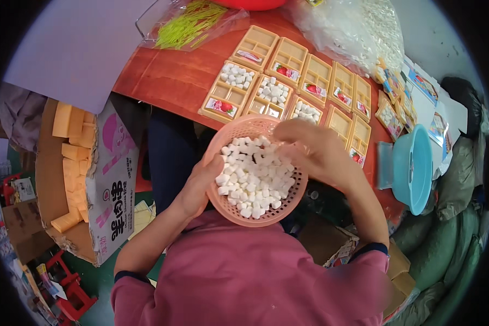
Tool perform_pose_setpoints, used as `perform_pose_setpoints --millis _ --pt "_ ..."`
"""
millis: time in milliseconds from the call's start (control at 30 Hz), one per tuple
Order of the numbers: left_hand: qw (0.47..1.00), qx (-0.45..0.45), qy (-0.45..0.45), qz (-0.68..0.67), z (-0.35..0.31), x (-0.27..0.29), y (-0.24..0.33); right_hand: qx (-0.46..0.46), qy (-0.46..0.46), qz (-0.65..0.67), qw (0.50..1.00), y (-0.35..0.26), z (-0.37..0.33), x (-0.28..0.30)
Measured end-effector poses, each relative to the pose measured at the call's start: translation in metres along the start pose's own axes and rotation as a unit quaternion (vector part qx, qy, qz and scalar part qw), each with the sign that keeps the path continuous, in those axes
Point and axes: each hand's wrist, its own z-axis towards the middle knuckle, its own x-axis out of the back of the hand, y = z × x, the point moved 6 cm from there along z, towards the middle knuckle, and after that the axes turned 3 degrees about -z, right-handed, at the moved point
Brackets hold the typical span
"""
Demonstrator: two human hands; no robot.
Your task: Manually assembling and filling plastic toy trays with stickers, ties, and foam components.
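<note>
A round pink plastic basket with a perforated wall is tilted in front of my chest. Small white pieces that look like mini marshmallows fill much of it. My left hand grips the basket's left rim, thumb inside. Over the right part of the basket is my right hand, its fingers blurred, so what they hold cannot be told. Just beyond, tan compartment trays stand in two rows. White pieces lie in the large compartments of three near-row trays; strawberry-printed packets sit in several trays.
The trays rest on a red table. Yellow-green sticks in a clear bag lie at the far left, a big clear bag of white pieces at the far right. A blue basin stands right; a carton of orange trays stands left.
</note>
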Motion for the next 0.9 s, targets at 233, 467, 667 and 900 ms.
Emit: perform_pose_setpoints --millis 233,467,667,900 --pt "0.999 -0.022 -0.033 -0.005 0.000 -0.014 -0.003 0.116 -0.054 -0.150 0.980 -0.020 0.001 -0.066" --pt "1.000 0.010 -0.012 -0.016 -0.007 -0.015 -0.012 0.144 -0.113 -0.041 0.982 -0.023 -0.010 -0.085" --pt "0.999 0.009 -0.005 -0.038 -0.001 -0.022 -0.008 0.207 -0.015 -0.105 0.973 -0.024 -0.011 -0.066" --pt "1.000 0.005 0.000 0.005 -0.001 -0.032 -0.008 0.127 -0.080 -0.041 0.988 -0.024 -0.019 -0.065"
